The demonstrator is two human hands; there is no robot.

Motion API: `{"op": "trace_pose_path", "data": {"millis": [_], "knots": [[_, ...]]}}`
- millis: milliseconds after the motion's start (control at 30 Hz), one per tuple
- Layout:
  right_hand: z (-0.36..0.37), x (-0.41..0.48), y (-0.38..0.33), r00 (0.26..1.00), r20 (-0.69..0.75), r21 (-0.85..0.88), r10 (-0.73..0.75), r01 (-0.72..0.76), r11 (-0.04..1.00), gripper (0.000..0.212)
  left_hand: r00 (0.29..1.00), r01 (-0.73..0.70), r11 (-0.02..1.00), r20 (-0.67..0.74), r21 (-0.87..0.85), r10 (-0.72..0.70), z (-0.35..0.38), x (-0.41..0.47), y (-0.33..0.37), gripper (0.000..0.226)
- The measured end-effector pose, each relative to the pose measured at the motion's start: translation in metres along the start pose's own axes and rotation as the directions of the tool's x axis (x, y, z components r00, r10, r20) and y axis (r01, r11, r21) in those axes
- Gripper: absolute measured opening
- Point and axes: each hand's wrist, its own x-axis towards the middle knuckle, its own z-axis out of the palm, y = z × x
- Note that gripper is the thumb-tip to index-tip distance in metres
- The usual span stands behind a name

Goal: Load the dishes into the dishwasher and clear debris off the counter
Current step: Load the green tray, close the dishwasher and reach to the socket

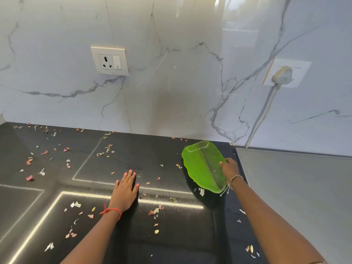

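While small scraps (155, 212) of peel lie all over the dark desk (181, 248), also close to its near edge, both arms reach forward above it. The left hand (124, 189) lies flat on the desk near the middle, its fingers (130, 175) straight and close together, holding nothing. I judge that it either supports the body or is ready to sweep the scraps together. A little farther and to the right, the right hand (230, 168) holds the green leaf-shaped plate (203, 166) by its right rim, with the fingers curled around the edge. The plate is tilted, its face turned to the left, probably to lift it away for the dishwasher or to use it as a scoop. I cannot tell if its low end touches the desk. Its face looks almost bare, with only a tiny speck. No dishwasher is in view. More scraps lie along the back edge, under the marble wall (171, 82), which carries a socket (110, 61) and, farther right, a white plug (282, 75) with its cable
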Motion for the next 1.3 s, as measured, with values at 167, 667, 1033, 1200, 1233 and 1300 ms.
{"op": "trace_pose_path", "data": {"millis": [167,667,1033,1200,1233,1300], "knots": [[-0.012,-0.03,0.009,0.998,0.054,0.167,0.015,-0.024,0.986,0.02,0.995,0.057,0.99,0.083,-0.13,-0.046,-0.011,-0.02,0.016,0.053],[-0.059,-0.162,0.054,0.978,0.19,0.28,0.09,-0.142,0.949,0.01,0.977,-0.017,0.961,-0.207,-0.275,-0.042,0.004,-0.188,0.034,0.031],[-0.104,-0.267,0.095,0.975,0.21,0.312,0.075,-0.139,0.94,0.014,0.962,-0.096,0.932,-0.271,-0.349,-0.002,0.015,-0.31,0.061,0.027],[-0.134,-0.339,0.127,0.98,0.19,0.333,0.058,-0.12,0.935,0.019,0.967,-0.103,0.925,-0.254,-0.365,0.007,0.036,-0.385,0.065,0.028],[-0.14,-0.353,0.136,0.983,0.177,0.335,0.054,-0.112,0.936,0.018,0.97,-0.103,0.926,-0.243,-0.363,0.012,0.042,-0.403,0.065,0.029],[-0.152,-0.382,0.156,0.984,0.163,0.341,0.071,-0.123,0.932,0.003,0.977,-0.086,0.925,-0.211,-0.37,0.006,0.054,-0.436,0.067,0.029]]}}
